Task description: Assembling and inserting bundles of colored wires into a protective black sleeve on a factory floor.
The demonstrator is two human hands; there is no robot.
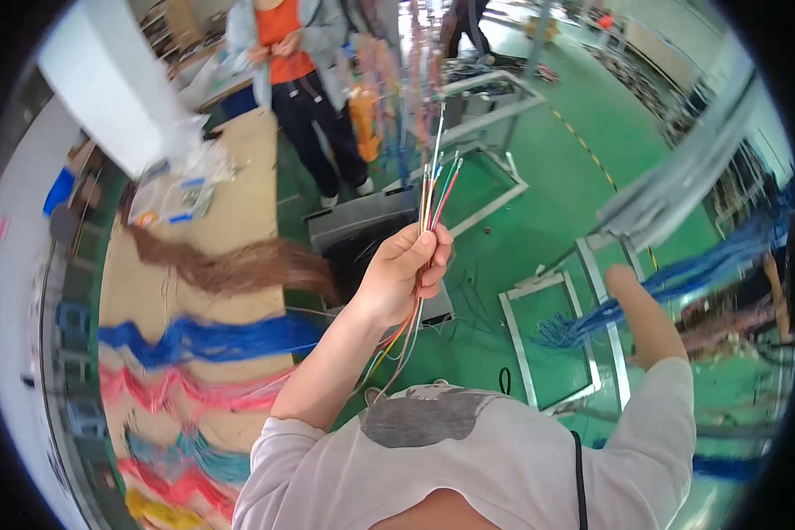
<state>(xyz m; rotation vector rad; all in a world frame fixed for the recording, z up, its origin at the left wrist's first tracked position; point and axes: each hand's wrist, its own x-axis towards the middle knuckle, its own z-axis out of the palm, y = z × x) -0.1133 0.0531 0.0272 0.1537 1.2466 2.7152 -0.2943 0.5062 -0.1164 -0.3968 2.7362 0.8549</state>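
Observation:
My left hand [411, 268] is closed in front of my chest around a small bunch of thin coloured wires [431, 205]. Red, yellow, white, blue and dark strands stick up from the fist at uneven heights, and the other ends trail down past my wrist. Out to the right, my right hand [621, 281] reaches toward a thick bundle of blue wires [583, 325] hanging on a metal rack. The fingers of that hand are hidden from view, so what they touch cannot be made out.
On the left, a wooden table [247, 159] carries brown wires [230, 269], blue wires [199, 340], and pink, teal and yellow bundles. Beyond it stands a person [300, 88] in an orange top. White metal frames [517, 353] and a grey box [362, 225] are on the green floor.

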